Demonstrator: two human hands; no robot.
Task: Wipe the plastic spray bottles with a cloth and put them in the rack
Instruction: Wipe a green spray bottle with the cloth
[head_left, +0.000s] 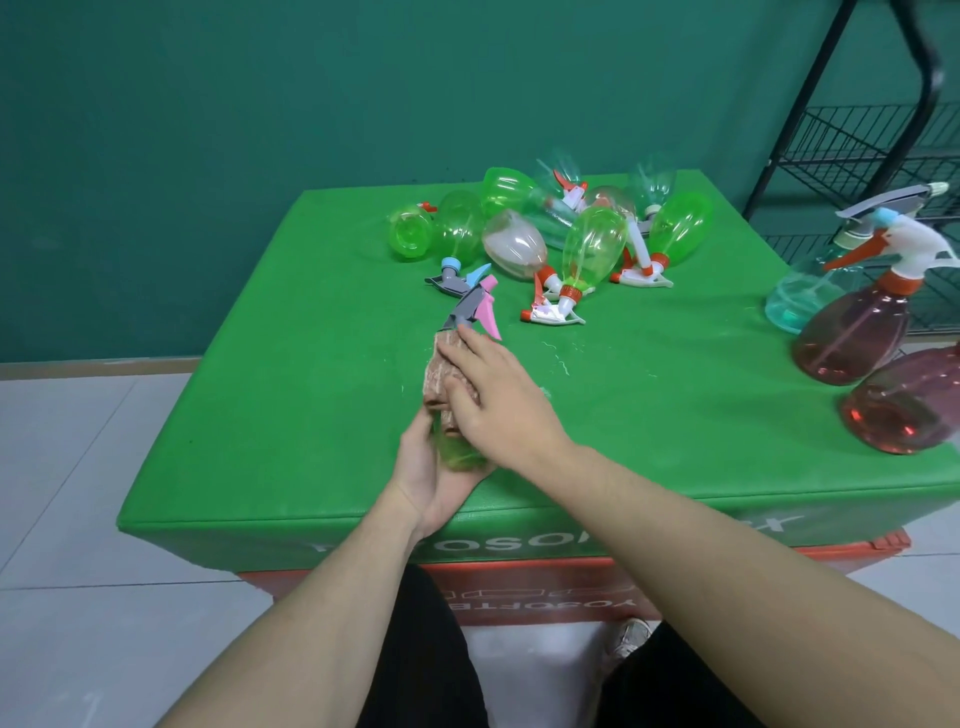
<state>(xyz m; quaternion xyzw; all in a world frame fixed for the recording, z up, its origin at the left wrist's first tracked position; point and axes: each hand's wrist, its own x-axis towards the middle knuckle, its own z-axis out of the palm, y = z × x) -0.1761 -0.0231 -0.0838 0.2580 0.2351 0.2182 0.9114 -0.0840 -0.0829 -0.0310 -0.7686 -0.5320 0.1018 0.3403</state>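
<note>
My left hand (431, 475) grips the base of a green spray bottle (457, 457) lying over the near part of the green table (291, 405). Its grey and pink trigger head (475, 306) points away from me. My right hand (488, 395) lies on top of the bottle and presses a pinkish cloth (441, 371) against its body with fingers nearly straight. A pile of several green and clear spray bottles (561, 239) lies at the table's far side. The black wire rack (852, 145) stands at the far right.
Two reddish bottles (852, 332) and a pale blue bottle (800, 296) stand at the table's right edge, close to the rack. A green wall rises behind. Light floor tiles lie to the left.
</note>
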